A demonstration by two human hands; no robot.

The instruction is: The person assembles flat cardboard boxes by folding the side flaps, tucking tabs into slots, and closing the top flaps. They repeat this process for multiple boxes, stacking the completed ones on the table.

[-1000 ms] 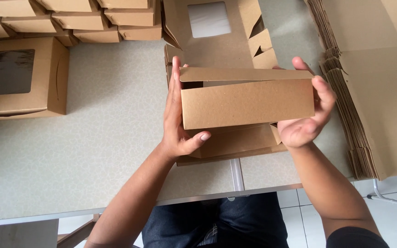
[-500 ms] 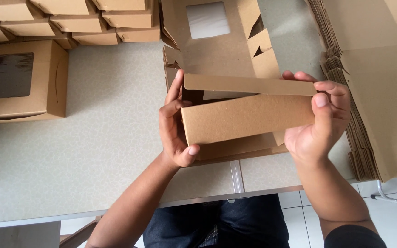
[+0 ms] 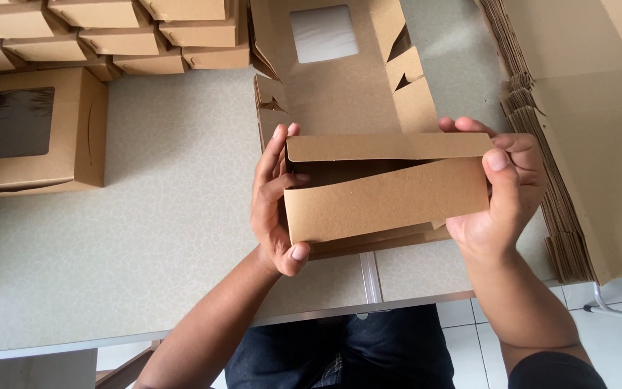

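A brown cardboard box (image 3: pixel 386 198), half folded, is held above the table's front edge. Its lid with a clear window (image 3: pixel 323 32) lies open and flat toward the far side. My left hand (image 3: pixel 273 205) grips the box's left end, fingers along the side wall and thumb at the lower front corner. My right hand (image 3: pixel 498 194) clasps the right end, thumb pressed on the front panel's upper right corner. The front panel stands tilted, with a dark gap between it and the strip behind.
A finished window box (image 3: pixel 30 133) sits at the left. Several folded boxes (image 3: pixel 116 29) are stacked along the far edge. A thick pile of flat box blanks (image 3: pixel 584 122) lies at the right. The grey table (image 3: pixel 145 245) ends near my lap.
The front panel has been pushed down and tilted, opening a gap behind it. My right thumb has moved onto the panel's top corner, and my left fingers have curled further around the left end.
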